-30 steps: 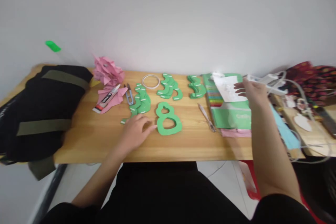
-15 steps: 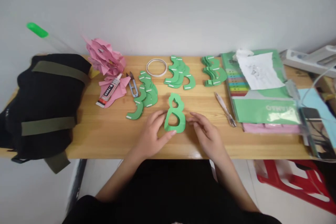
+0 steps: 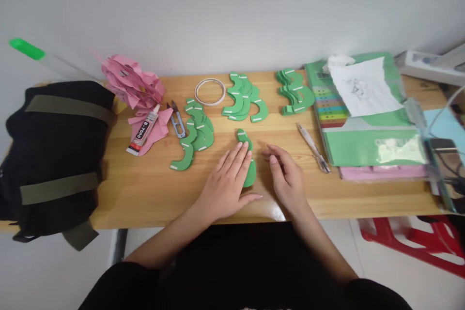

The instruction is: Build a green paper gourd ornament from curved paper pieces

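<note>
My left hand [image 3: 225, 185] lies flat, palm down, on a green cut-out piece [image 3: 249, 177] on the table. Its fingers cover the left side and middle of the piece, so only the rounded top and the right edge show. To the right, my right hand [image 3: 286, 174] rests on its side, fingers loosely bent and thumb apart, holding nothing. Left of the hands lies a group of green curved pieces [image 3: 202, 134] with short white strips. Further back are a second overlapping group [image 3: 244, 97] and a neat stack [image 3: 292, 88] of similar pieces.
Around them on the wooden table [image 3: 145, 193] are a tape roll [image 3: 196, 91], thread snips [image 3: 178, 121], a glue tube [image 3: 143, 131], crumpled pink sheets [image 3: 132, 80], a pen [image 3: 313, 147], a green folder [image 3: 370, 147] with paper [image 3: 365, 88], and a black bag [image 3: 61, 147].
My left hand has moved from the left edge of the green piece to lie flat over it. My right hand stays beside it, nearly unchanged. The view has shifted slightly.
</note>
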A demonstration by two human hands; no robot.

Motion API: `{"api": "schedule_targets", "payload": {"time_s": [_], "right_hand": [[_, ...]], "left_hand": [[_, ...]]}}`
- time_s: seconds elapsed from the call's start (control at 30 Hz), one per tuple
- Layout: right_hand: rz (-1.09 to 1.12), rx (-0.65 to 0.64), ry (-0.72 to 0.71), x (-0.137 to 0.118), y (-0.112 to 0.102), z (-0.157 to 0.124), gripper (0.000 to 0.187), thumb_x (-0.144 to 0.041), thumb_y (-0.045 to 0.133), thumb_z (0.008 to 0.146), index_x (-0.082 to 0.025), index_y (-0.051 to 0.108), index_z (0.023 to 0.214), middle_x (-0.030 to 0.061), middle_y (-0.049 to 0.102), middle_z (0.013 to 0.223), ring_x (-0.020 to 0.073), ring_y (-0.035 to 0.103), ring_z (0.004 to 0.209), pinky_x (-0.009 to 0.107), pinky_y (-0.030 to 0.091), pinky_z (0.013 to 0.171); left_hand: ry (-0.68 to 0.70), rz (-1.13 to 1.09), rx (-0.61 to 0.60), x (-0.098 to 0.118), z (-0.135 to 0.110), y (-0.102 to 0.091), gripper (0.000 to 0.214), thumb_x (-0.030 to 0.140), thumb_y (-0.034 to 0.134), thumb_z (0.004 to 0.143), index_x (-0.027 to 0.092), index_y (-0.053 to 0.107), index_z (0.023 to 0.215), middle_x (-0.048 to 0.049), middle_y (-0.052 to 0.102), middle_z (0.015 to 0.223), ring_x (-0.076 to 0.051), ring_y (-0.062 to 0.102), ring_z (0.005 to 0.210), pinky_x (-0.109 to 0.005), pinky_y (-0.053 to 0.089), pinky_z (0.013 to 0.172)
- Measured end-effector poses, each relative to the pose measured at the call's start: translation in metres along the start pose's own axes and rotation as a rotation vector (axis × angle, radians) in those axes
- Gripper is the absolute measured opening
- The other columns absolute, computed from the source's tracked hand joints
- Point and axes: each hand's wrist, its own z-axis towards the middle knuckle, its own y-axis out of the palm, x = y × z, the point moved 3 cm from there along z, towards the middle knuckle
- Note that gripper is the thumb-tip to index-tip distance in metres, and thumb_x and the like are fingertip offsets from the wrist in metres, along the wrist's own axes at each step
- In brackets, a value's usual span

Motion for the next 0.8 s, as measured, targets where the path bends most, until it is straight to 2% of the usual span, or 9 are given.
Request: {"api": "schedule_targets", "payload": {"time_s": [0.17,0.23,0.33,0.53,0.8], "right_hand": [[-0.038,-0.002,-0.054,-0.002,0.002,0.001,0.03,-0.033,0.044,0.096,-0.023,0.061,0.118,0.0083,0.073,0.106,0.0222,0.068,0.098,0.042,0.053,0.09],[-0.049,0.0,-0.061,-0.002,0.002,0.002,0.029,-0.032,0.044,0.096,-0.023,0.062,0.117,0.0081,0.073,0.106,0.022,0.068,0.098,0.041,0.053,0.09],[-0.054,0.003,-0.049,0.0,0.002,0.002,0.03,-0.033,0.043,0.096,-0.024,0.062,0.118,0.0081,0.072,0.108,0.0221,0.068,0.098,0.042,0.053,0.089],[-0.03,0.0,-0.014,0.001,0.002,0.003,0.03,-0.034,0.043,0.097,-0.025,0.061,0.119,0.0077,0.072,0.11,0.021,0.068,0.098,0.041,0.054,0.089],[-0.002,0.017,0.008,0.001,0.0,0.003,0.03,-0.033,0.041,0.097,-0.024,0.062,0.118,0.0065,0.073,0.104,0.0204,0.068,0.096,0.039,0.054,0.088]], "left_hand": [[0.079,-0.039,-0.036,-0.012,0.009,-0.004,0.098,0.069,0.048,0.085,0.002,0.018,0.149,-0.0277,0.022,0.155,-0.034,0.015,0.148,-0.052,0.022,0.118],[0.051,-0.081,-0.028,-0.015,0.017,-0.006,0.099,0.074,0.038,0.086,0.0,0.016,0.149,-0.0304,0.019,0.155,-0.036,0.013,0.148,-0.054,0.022,0.117],[-0.067,-0.108,0.002,-0.017,0.03,-0.005,0.095,0.073,0.028,0.089,-0.001,0.014,0.149,-0.0315,0.016,0.155,-0.036,0.011,0.149,-0.055,0.02,0.118],[-0.221,-0.062,0.042,-0.005,0.038,0.01,0.096,0.071,0.035,0.089,-0.001,0.012,0.149,-0.0324,0.016,0.155,-0.039,0.011,0.148,-0.058,0.019,0.117],[-0.283,-0.042,0.004,-0.009,0.036,0.019,0.095,0.067,0.041,0.089,-0.003,0.015,0.148,-0.0329,0.016,0.155,-0.039,0.011,0.148,-0.058,0.02,0.117]]}}
